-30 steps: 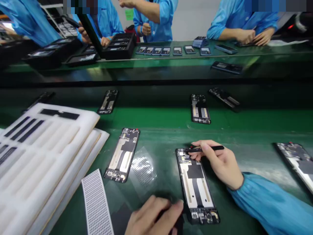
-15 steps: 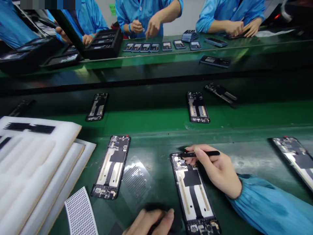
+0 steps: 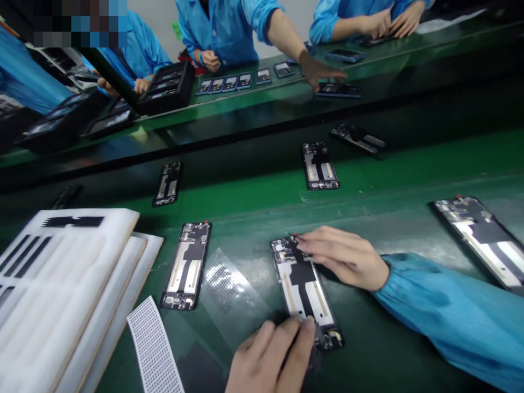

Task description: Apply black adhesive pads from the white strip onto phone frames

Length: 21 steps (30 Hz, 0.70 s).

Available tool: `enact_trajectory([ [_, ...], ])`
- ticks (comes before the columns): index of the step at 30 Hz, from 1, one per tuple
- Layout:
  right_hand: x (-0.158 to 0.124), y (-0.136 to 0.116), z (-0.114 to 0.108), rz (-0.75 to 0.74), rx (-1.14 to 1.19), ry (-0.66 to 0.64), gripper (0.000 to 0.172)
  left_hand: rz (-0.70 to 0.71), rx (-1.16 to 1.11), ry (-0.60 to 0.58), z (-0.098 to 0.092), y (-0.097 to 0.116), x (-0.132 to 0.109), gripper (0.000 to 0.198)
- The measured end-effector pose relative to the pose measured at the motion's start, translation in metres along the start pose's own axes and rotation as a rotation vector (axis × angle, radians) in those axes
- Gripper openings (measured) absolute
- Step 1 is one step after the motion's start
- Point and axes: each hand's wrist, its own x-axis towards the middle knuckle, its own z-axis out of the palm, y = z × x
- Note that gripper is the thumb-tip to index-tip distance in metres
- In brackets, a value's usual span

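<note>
An opened phone frame lies on the green bench in front of me, its boards and pale metal strips exposed. My right hand lies palm down over its top end, fingers stretched flat on the parts there; the black stylus does not show. My left hand comes in from the bottom edge, its bent fingers pressed together on the frame's lower end.
A second opened frame lies to the left beside a clear dotted film and a white perforated strip. Stacked white foam trays fill the left. More frames lie at the right and on the belt. Co-workers' hands work at the far side.
My right hand has turned palm down onto the frame's top and the stylus has gone out of sight. My left hand has slid up onto the frame's lower end. The view has tilted.
</note>
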Motion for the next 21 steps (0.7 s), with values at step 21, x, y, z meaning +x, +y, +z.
enact_trajectory([
  [21,0.002,-0.019,-0.054,0.829,0.807,0.135,0.029,0.032,0.071,-0.360,0.007,0.004,0.030,0.088],
])
